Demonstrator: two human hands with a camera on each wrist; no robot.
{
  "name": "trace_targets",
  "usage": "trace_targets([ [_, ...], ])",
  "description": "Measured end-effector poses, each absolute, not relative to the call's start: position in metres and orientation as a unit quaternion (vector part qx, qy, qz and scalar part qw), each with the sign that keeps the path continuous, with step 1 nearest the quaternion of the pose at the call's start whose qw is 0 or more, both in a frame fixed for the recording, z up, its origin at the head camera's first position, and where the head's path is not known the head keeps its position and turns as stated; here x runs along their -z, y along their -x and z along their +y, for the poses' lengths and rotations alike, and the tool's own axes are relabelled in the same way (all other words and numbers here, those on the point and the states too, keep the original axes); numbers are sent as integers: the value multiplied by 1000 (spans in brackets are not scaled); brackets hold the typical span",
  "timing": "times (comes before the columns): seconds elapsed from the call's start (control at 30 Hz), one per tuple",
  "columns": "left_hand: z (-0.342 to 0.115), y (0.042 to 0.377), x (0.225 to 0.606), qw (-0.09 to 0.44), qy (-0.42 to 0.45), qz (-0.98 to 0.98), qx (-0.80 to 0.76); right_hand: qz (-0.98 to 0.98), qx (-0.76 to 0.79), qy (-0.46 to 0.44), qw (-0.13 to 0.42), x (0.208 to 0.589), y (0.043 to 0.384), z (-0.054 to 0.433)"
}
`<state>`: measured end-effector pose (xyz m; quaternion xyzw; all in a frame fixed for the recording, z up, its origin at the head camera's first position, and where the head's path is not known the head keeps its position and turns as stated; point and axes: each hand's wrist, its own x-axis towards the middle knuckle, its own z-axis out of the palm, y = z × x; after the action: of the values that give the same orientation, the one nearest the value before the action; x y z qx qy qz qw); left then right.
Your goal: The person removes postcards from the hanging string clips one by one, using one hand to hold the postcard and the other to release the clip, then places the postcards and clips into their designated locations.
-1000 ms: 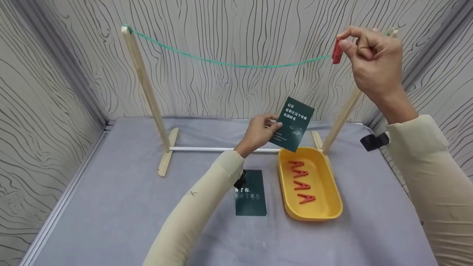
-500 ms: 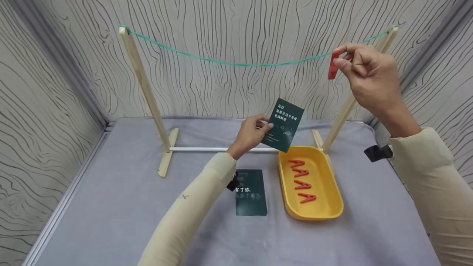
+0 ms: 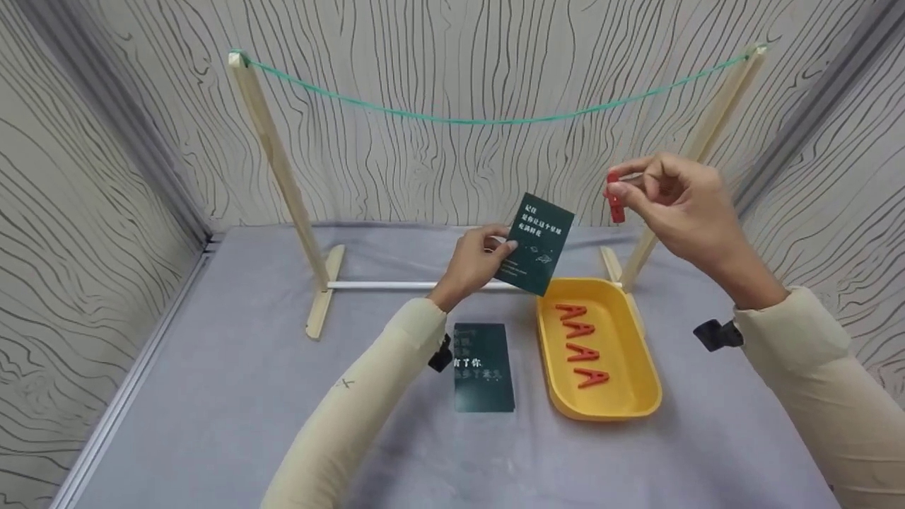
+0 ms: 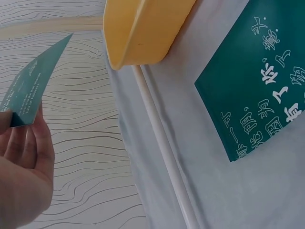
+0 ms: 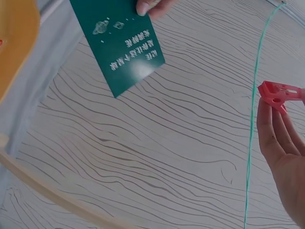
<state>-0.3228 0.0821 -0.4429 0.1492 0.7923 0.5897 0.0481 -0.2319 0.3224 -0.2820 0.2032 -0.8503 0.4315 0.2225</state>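
Note:
My left hand [image 3: 475, 263] pinches a dark green card [image 3: 539, 244] with white writing by its left edge, tilted in the air above the far end of a yellow tray [image 3: 645, 367]. My right hand [image 3: 682, 201] holds a red clothespin [image 3: 616, 199] between thumb and index finger, below the green string [image 3: 488, 121] and right of the card. In the right wrist view the clothespin [image 5: 276, 95] appears beside the string. Several more red clothespins [image 3: 582, 352] lie in a column in the tray. Another green card [image 3: 484, 375], possibly a stack, lies on the cloth left of the tray.
The string sags between a left wooden post [image 3: 276, 162] and a right wooden post [image 3: 721, 113]. A white rod [image 3: 382, 285] joins their feet low down. A grey cloth [image 3: 233, 396] covers the table, with patterned walls [image 3: 424, 42] behind and beside it.
My right hand has come down and left from the string with the clothespin, now apart from the string. My left hand and its card have shifted slightly left.

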Motion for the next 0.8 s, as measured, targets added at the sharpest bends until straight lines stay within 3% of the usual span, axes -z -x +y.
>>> trace_targets([
  [0.6, 74, 317, 465, 65, -121, 794, -592, -899, -368, -167, 171, 341, 210, 332],
  [0.8, 70, 313, 478, 72, -103, 791, -599, -906, -378, -151, 115, 359, 206, 326],
])
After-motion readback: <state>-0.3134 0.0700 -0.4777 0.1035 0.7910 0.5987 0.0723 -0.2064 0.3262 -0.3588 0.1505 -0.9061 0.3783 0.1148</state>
